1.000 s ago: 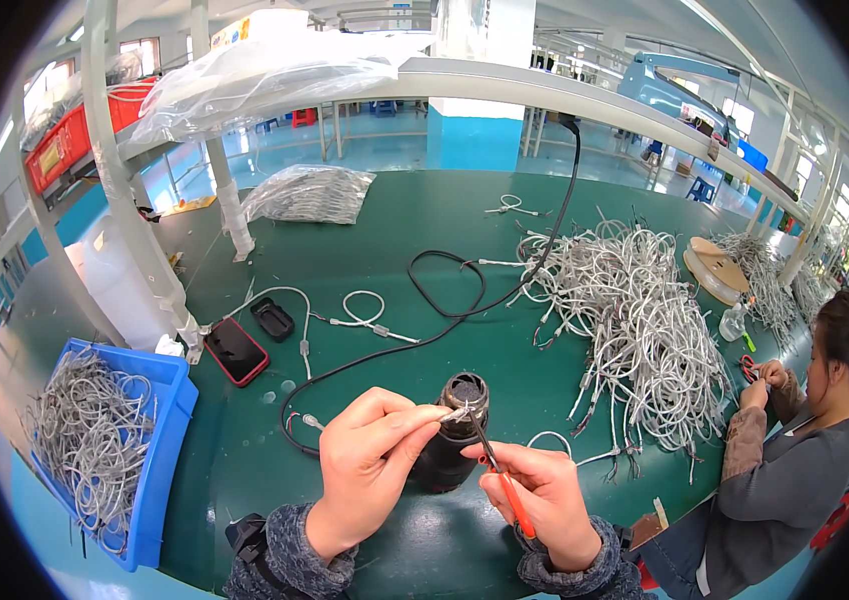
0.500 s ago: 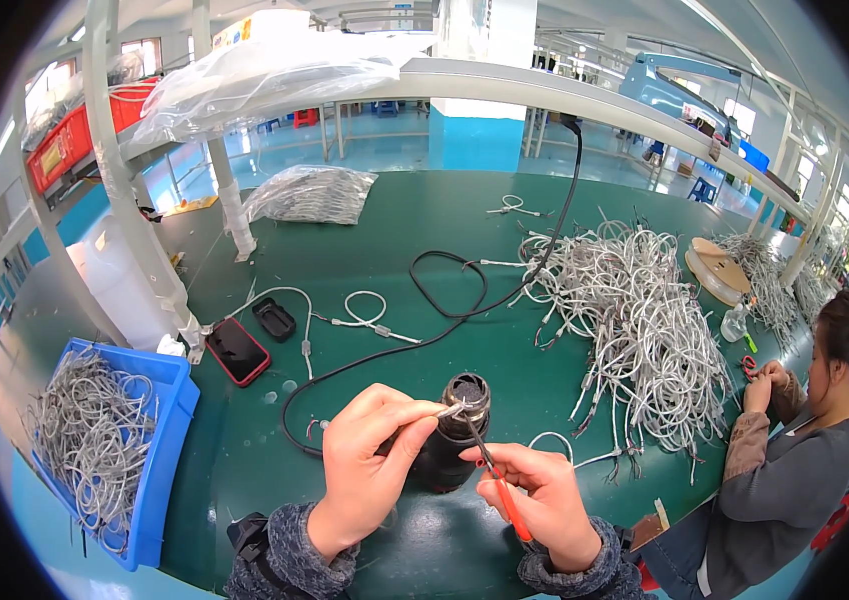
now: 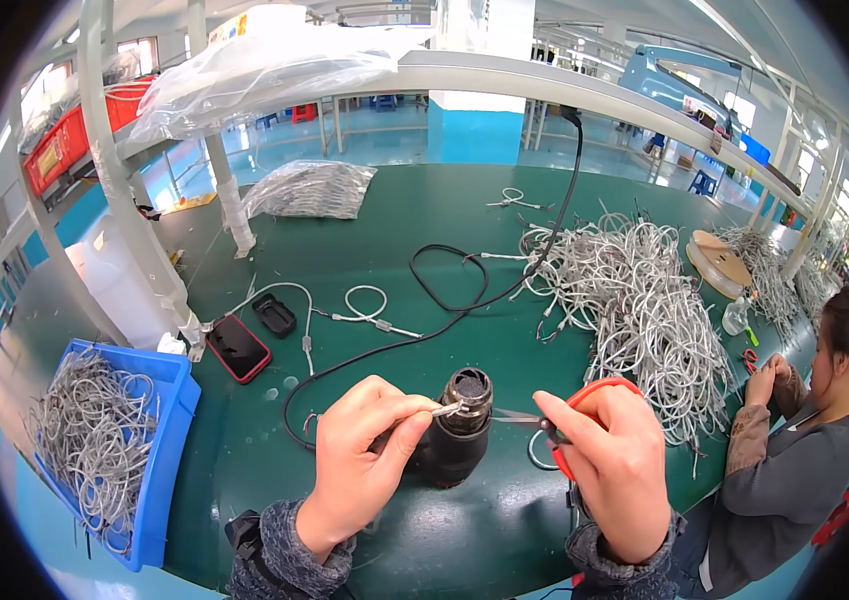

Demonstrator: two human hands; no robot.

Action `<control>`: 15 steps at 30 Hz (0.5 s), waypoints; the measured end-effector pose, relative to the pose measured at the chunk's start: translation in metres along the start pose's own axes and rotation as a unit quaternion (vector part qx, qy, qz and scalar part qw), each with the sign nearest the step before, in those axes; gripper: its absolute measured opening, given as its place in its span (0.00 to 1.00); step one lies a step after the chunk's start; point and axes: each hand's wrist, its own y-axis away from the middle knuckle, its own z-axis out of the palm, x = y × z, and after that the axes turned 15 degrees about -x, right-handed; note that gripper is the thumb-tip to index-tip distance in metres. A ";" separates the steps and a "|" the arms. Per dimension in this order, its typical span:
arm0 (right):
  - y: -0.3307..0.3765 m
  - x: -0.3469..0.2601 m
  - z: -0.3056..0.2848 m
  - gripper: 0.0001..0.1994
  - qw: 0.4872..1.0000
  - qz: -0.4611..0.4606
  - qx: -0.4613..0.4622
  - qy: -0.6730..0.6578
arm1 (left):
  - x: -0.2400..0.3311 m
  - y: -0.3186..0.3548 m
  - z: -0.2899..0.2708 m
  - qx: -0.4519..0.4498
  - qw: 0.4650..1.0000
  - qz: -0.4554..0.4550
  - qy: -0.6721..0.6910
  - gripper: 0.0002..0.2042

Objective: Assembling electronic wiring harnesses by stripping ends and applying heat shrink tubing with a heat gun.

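Note:
My left hand (image 3: 360,455) pinches the end of a thin white cable (image 3: 448,408) and holds it over the mouth of a black cylindrical tool (image 3: 457,435) that stands on the green table (image 3: 345,250). My right hand (image 3: 613,468) grips red-handled scissors (image 3: 575,420). Their blades point left and reach the cable end at the tool's rim. A black power cord (image 3: 465,300) runs from the tool across the table and up to the overhead rail.
A blue bin (image 3: 160,450) of grey cables sits at the left edge. A big heap of white cables (image 3: 635,310) lies to the right. A phone (image 3: 239,347), a black case (image 3: 274,314) and loose cables (image 3: 365,305) lie mid-table. Another person (image 3: 795,470) works at the right.
My right hand has risen from below the tool to its right side, bringing the scissors level with the cable end. My left hand has barely shifted.

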 end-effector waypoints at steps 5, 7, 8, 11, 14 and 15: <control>0.002 -0.007 -0.001 0.24 0.991 0.014 -0.009 -0.129 | 0.000 0.002 -0.010 -0.030 0.999 0.023 -0.020 0.04; 0.002 -0.015 0.000 0.24 0.983 0.017 -0.003 -0.184 | 0.002 0.007 -0.011 -0.029 0.999 -0.002 0.042 0.04; 0.001 -0.019 0.001 0.23 0.972 0.021 0.005 -0.234 | 0.003 0.009 -0.010 -0.027 0.994 -0.023 0.106 0.05; -0.005 -0.023 0.014 0.22 0.959 0.009 -0.007 -0.283 | 0.012 0.018 -0.009 -0.020 0.975 -0.052 0.216 0.07; -0.010 -0.025 0.025 0.21 0.961 -0.014 -0.041 -0.274 | 0.021 0.023 -0.008 -0.016 0.948 -0.062 0.313 0.08; -0.010 -0.028 0.025 0.21 0.960 -0.012 -0.046 -0.278 | 0.022 0.023 -0.008 -0.011 0.951 -0.056 0.304 0.08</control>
